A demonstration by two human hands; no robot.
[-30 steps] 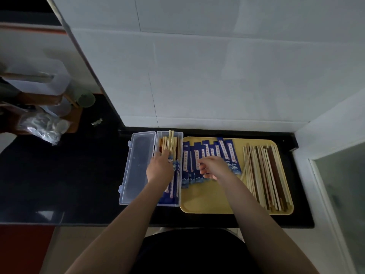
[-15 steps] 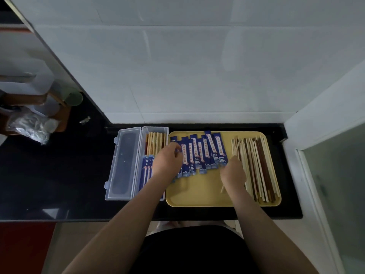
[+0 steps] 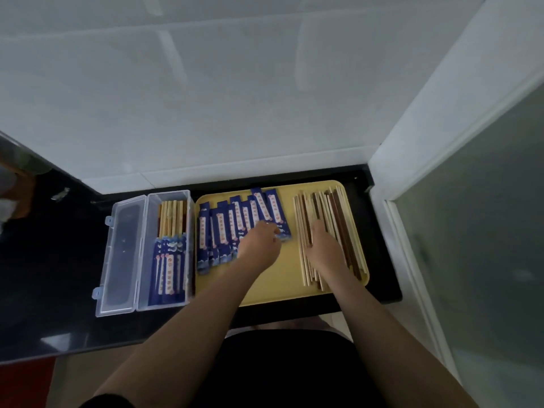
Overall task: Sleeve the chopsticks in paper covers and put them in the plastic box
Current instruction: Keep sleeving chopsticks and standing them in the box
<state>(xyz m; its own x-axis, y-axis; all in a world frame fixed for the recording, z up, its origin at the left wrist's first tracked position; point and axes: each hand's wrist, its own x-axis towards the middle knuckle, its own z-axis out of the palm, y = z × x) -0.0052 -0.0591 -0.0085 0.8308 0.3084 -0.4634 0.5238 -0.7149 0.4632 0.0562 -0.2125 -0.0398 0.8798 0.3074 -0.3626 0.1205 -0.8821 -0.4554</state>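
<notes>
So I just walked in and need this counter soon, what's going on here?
A person is sleeving chopsticks in paper covers. Their left hand reaches onto the row of blue paper covers on the yellow tray, fingers at one of the rightmost covers. Their right hand rests on the pile of bare chopsticks at the tray's right side. The open clear plastic box beside the tray already holds several sleeved sets. Many covers and chopsticks remain.
</notes>
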